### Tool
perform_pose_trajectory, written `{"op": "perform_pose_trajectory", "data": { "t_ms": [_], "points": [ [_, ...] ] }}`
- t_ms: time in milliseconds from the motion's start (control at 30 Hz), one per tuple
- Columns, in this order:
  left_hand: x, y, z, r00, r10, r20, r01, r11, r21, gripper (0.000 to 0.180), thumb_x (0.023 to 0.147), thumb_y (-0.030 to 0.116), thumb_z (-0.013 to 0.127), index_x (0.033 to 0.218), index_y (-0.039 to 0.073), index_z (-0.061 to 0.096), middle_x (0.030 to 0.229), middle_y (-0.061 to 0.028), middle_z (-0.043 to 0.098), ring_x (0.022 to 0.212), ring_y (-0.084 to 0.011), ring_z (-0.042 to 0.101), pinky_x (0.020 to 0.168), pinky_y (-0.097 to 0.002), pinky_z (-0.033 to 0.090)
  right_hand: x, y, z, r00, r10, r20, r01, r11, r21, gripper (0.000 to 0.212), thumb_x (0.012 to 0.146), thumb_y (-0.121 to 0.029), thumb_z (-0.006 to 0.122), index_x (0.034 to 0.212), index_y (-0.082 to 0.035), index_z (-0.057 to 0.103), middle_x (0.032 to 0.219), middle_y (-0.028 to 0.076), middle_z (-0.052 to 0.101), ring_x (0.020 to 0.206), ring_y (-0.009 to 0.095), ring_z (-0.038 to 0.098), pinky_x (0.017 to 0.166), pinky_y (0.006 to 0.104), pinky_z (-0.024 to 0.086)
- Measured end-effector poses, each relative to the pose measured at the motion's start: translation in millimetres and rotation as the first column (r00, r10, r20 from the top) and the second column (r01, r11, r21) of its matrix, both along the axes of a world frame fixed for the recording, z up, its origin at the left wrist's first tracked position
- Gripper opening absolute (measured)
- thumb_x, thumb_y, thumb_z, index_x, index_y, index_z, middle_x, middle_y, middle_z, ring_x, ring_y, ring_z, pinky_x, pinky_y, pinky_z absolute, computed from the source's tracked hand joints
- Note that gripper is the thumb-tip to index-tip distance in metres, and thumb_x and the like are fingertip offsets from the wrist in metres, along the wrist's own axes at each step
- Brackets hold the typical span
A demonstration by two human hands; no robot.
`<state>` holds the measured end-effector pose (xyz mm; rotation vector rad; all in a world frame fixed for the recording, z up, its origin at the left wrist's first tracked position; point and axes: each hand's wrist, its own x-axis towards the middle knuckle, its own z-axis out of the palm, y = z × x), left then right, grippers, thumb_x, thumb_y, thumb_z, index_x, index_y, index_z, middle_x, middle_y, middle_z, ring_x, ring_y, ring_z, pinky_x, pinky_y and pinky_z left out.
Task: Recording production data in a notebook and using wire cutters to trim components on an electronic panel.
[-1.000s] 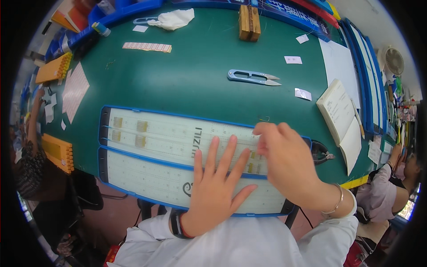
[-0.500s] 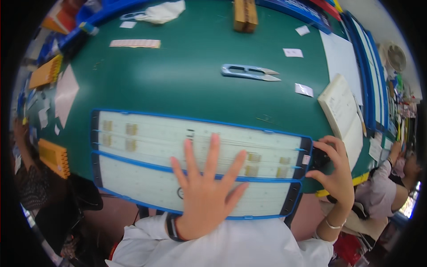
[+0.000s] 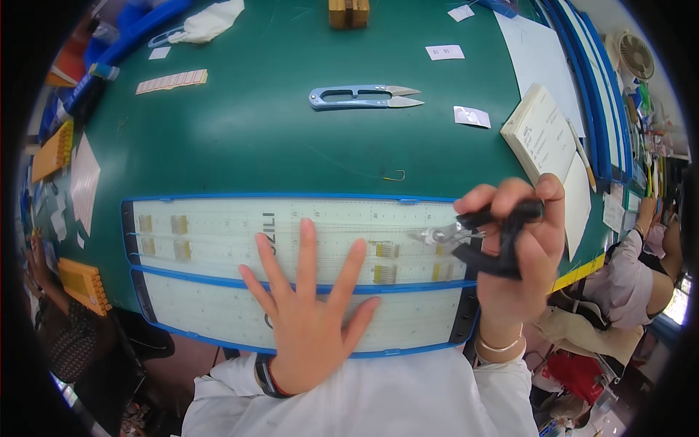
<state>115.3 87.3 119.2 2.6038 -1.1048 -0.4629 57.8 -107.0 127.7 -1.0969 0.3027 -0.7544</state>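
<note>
A long blue-edged case [image 3: 196, 298] with white panels lies unfolded in front of me. Rows of small gold fish hooks [image 3: 386, 274] and fine lines run along its far half. My left hand [image 3: 309, 328] rests flat across the middle of the case, fingers spread. Over the case's right end, my right hand [image 3: 535, 255] grips small pliers [image 3: 443, 234] by their black handles, the metal jaws pointing left. Part of the grip is hidden behind the fingers. One loose fish hook [image 3: 397, 176] lies on the green mat beyond the case.
Blue thread snips [image 3: 364, 96] lie farther back on the green mat [image 3: 240, 131]. An open notebook [image 3: 539, 135] with a pencil is at the right. A wooden block [image 3: 349, 13], paper slips and a white cloth [image 3: 211, 20] sit at the back. Other people sit on both sides.
My right hand has taken up the pliers from beside the case's right end and brought them leftward over it. My left hand stays spread on the case. The view has shifted.
</note>
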Motion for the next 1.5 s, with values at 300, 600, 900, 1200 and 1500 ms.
{"op": "perform_pose_trajectory", "data": {
  "t_ms": [300, 600, 900, 1200, 1500],
  "points": [
    [0.9, -2.3, -1.5, 0.999, -0.009, 0.04, 0.007, 0.999, 0.043, 0.06, 0.075, 0.036, 0.064, 0.132, 0.026, 0.051, 0.149, -0.0229, 0.02, 0.133, -0.0562, 0.007, 0.1, -0.0705, -0.002, -1.4, 7.3, -8.4, 0.991, 0.035, -0.132, -0.061, 0.978, -0.199, 0.024, 0.101, -0.023, 0.028, 0.086, -0.005, 0.033, 0.072, 0.017, 0.057, 0.074, 0.031, 0.065, 0.071, 0.0396, 0.054],
    [0.5, -1.0, -2.7, 0.998, -0.017, 0.055, 0.014, 0.998, 0.067, 0.06, 0.075, 0.039, 0.063, 0.133, 0.029, 0.05, 0.15, -0.0225, 0.019, 0.134, -0.0557, 0.007, 0.1, -0.0705, -0.002, 0.2, 2.9, -6.5, 0.976, 0.06, -0.21, -0.123, 0.946, -0.299, 0.025, 0.101, -0.023, 0.026, 0.084, -0.005, 0.03, 0.068, 0.017, 0.056, 0.068, 0.031, 0.065, 0.066, 0.0381, 0.055],
    [0.3, -2.6, -2.0, 0.999, -0.016, 0.044, 0.013, 0.997, 0.07, 0.059, 0.076, 0.039, 0.063, 0.133, 0.028, 0.051, 0.15, -0.0226, 0.019, 0.133, -0.0561, 0.008, 0.099, -0.0707, -0.003, -1.4, 3.5, -7.0, 0.977, 0.051, -0.205, -0.108, 0.956, -0.274, 0.025, 0.101, -0.023, 0.026, 0.083, -0.006, 0.03, 0.067, 0.017, 0.055, 0.068, 0.031, 0.065, 0.067, 0.038, 0.055],
    [-0.5, -2.1, -2.6, 0.998, -0.016, 0.061, 0.011, 0.998, 0.068, 0.059, 0.076, 0.04, 0.062, 0.133, 0.029, 0.051, 0.15, -0.0225, 0.02, 0.133, -0.0562, 0.009, 0.099, -0.071, -0.002, -0.7, 4.9, -5.2, 0.972, 0.041, -0.23, -0.103, 0.959, -0.263, 0.026, 0.101, -0.027, 0.027, 0.084, -0.007, 0.03, 0.067, 0.016, 0.054, 0.068, 0.031, 0.064, 0.067, 0.038, 0.055],
    [0.1, -2.3, -2.7, 0.998, -0.018, 0.061, 0.013, 0.997, 0.07, 0.061, 0.074, 0.041, 0.063, 0.133, 0.029, 0.051, 0.15, -0.0223, 0.02, 0.133, -0.0563, 0.01, 0.099, -0.0713, -0.001, -0.2, 4.6, -5.3, 0.973, 0.043, -0.227, -0.096, 0.969, -0.227, 0.025, 0.101, -0.025, 0.025, 0.084, -0.007, 0.03, 0.067, 0.015, 0.055, 0.07, 0.031, 0.066, 0.067, 0.0363, 0.054]
  ]
}}
